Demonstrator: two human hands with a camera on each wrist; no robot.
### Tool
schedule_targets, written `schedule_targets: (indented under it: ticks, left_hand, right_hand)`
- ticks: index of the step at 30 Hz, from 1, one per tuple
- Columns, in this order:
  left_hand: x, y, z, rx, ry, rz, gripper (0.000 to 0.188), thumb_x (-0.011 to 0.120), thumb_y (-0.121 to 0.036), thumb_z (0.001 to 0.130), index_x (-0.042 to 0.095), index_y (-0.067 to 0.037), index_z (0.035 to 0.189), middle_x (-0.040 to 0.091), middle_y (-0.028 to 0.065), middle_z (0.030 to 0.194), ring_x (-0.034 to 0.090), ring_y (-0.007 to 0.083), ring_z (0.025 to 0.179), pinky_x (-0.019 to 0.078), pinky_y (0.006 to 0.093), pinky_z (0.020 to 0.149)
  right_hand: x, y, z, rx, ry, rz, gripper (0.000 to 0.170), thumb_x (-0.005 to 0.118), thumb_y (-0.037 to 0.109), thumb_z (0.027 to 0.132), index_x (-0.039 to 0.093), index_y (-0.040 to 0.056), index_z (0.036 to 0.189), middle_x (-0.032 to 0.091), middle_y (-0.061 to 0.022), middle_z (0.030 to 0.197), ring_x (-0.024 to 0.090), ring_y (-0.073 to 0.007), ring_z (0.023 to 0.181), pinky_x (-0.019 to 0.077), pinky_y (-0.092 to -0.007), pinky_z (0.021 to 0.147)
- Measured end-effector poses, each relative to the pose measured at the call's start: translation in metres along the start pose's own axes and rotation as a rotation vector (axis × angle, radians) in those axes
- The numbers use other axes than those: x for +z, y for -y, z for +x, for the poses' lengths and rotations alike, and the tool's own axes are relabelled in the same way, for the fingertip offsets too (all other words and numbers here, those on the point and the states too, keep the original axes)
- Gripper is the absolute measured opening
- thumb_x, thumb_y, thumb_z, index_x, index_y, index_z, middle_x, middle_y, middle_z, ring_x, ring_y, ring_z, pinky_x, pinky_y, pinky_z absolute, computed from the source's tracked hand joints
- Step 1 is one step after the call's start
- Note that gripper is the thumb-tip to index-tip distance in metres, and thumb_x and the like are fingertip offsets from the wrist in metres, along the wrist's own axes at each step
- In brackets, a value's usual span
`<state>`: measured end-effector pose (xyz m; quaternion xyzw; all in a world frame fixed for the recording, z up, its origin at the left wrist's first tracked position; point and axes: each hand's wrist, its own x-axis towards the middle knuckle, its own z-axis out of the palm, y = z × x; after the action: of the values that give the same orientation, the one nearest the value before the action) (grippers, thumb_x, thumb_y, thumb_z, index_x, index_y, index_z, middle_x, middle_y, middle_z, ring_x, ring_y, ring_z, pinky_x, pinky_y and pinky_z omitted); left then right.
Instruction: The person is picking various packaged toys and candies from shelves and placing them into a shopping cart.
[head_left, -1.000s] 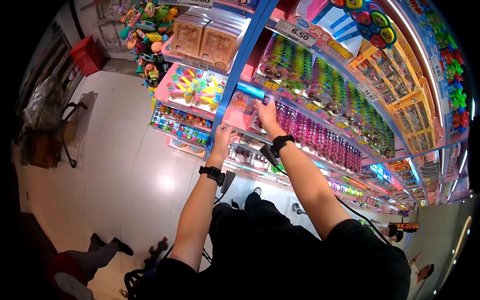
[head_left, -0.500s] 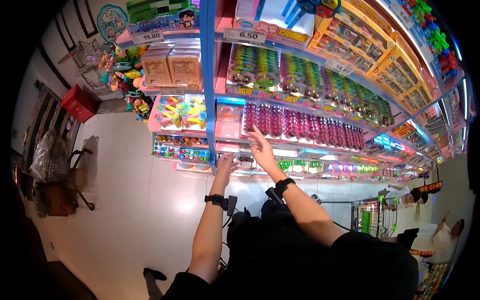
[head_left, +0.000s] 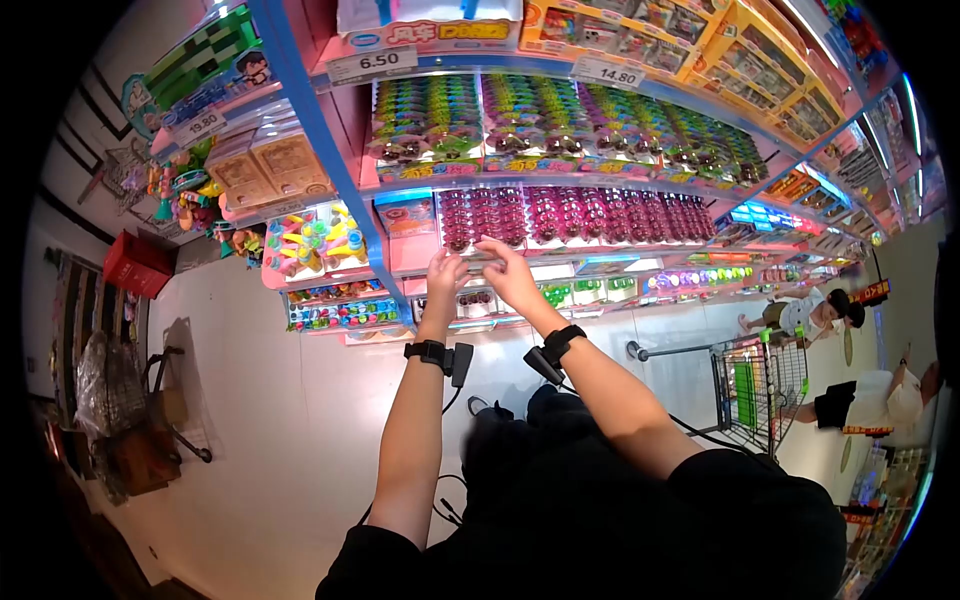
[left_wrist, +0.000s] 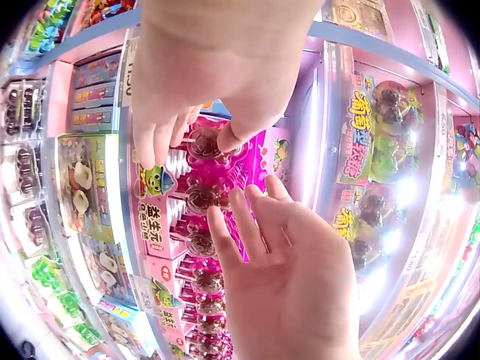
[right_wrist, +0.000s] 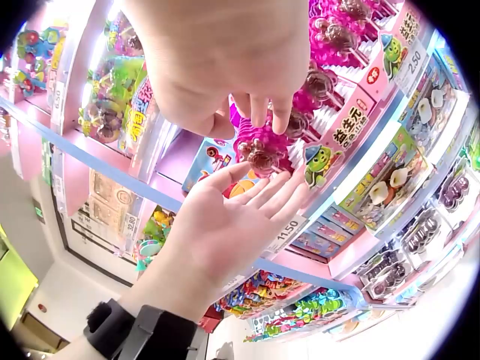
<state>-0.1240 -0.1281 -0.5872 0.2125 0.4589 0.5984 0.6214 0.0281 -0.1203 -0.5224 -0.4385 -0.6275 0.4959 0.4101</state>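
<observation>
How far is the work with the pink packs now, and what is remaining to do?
Looks done: the pink packs sit in rows on the shelf, beside a blue box. In hand: the left hand and right hand are at the front packs, apparently holding none. Left: perhaps straightening or taking one; the open fingers do not settle which.

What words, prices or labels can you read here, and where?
"6.50": upper-shelf tag
"风车": box above it
"14.80": tag right of that
"19.80": leftmost shelf tag
"32.80": tag by tan boxes
"11.50": tag near the palm-up hand
"2.50": tag beside pink candy
"益生元": pink candy box
Distant red signs: too small.
</observation>
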Motion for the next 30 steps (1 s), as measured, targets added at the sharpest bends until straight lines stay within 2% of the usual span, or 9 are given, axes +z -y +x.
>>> schedule_targets:
  ticks: [1,2,6,7,9,12,17,22,30]
  left_hand:
    - [0.004,0.000,-0.005,-0.003,-0.030,0.006,0.065,0.061,-0.025,0.093,0.030,0.001,0.143,0.052,0.0144,0.128,0.060,0.0253,0.110,0.0513,0.0383,0.088]
    - [0.007,-0.001,-0.010,-0.002,-0.062,0.011,0.063,0.060,-0.024,0.093,0.031,0.001,0.142,0.053,0.0142,0.127,0.062,0.0259,0.107,0.0519,0.0385,0.087]
    - [0.003,0.025,-0.032,-0.161,-0.101,0.027,0.050,0.057,-0.021,0.094,0.038,-0.003,0.137,0.058,0.0137,0.121,0.066,0.0282,0.096,0.0544,0.0380,0.080]
    - [0.000,0.031,-0.043,-0.204,-0.079,0.024,0.048,0.056,-0.021,0.095,0.039,-0.003,0.137,0.059,0.0135,0.120,0.066,0.0282,0.096,0.0546,0.0376,0.079]
    - [-0.002,0.041,-0.063,-0.280,-0.072,0.066,0.045,0.056,-0.021,0.094,0.043,-0.004,0.134,0.060,0.0132,0.119,0.066,0.0283,0.096,0.0547,0.0370,0.079]
    - [-0.004,0.051,-0.084,-0.323,-0.092,0.101,0.042,0.056,-0.021,0.094,0.048,-0.004,0.131,0.061,0.0128,0.118,0.066,0.0284,0.096,0.0547,0.0366,0.080]
    - [-0.005,0.062,-0.105,-0.277,-0.150,0.096,0.036,0.058,-0.022,0.093,0.054,-0.004,0.124,0.061,0.0114,0.116,0.067,0.0281,0.096,0.0545,0.0370,0.081]
    - [0.019,0.049,-0.126,-0.194,-0.218,0.122,0.029,0.056,-0.021,0.094,0.055,-0.005,0.118,0.063,0.0087,0.110,0.066,0.0246,0.094,0.0541,0.0377,0.083]
    - [0.091,0.066,-0.148,-0.165,-0.283,0.183,0.028,0.055,-0.018,0.095,0.054,-0.004,0.119,0.063,0.0118,0.112,0.066,0.0234,0.089,0.0549,0.0347,0.078]
  right_hand:
    - [-0.004,-0.001,-0.005,0.025,-0.005,0.044,0.036,0.054,-0.002,0.088,0.059,0.0020,0.123,0.061,-0.0090,0.125,0.060,-0.0168,0.112,0.0516,-0.0302,0.089]
    - [-0.013,0.000,-0.015,0.131,0.000,0.017,0.033,0.056,0.001,0.087,0.060,0.0008,0.120,0.067,-0.0095,0.105,0.064,-0.0149,0.094,0.0525,-0.0270,0.076]
    - [-0.034,-0.037,-0.051,0.229,-0.001,0.020,0.023,0.059,0.004,0.088,0.064,0.0016,0.111,0.069,-0.0067,0.090,0.064,-0.0126,0.078,0.0509,-0.0269,0.069]
    - [-0.037,-0.053,-0.061,0.208,0.008,-0.138,0.023,0.060,0.007,0.089,0.065,0.0015,0.110,0.068,-0.0061,0.092,0.062,-0.0096,0.078,0.0521,-0.0256,0.066]
    - [-0.047,-0.077,-0.082,0.466,0.132,-0.112,0.026,0.060,0.010,0.089,0.065,0.0029,0.113,0.068,-0.0069,0.095,0.065,-0.0123,0.079,0.0543,-0.0276,0.065]
    - [-0.052,-0.079,-0.104,0.622,0.243,-0.116,0.031,0.061,0.014,0.090,0.064,0.0041,0.119,0.068,-0.0070,0.095,0.066,-0.0138,0.079,0.0547,-0.0279,0.065]
    - [-0.058,-0.088,-0.108,0.561,0.327,-0.069,0.031,0.061,0.019,0.090,0.065,0.0037,0.117,0.067,-0.0060,0.096,0.067,-0.0147,0.078,0.0550,-0.0290,0.066]
    - [-0.071,-0.073,-0.090,0.421,0.229,0.030,0.023,0.059,0.011,0.092,0.064,0.0004,0.112,0.069,-0.0088,0.093,0.066,-0.0148,0.076,0.0541,-0.0285,0.064]
    - [-0.161,-0.059,-0.091,0.321,0.210,0.125,0.023,0.061,0.012,0.093,0.064,0.0031,0.114,0.068,-0.0077,0.098,0.068,-0.0158,0.082,0.0555,-0.0281,0.069]
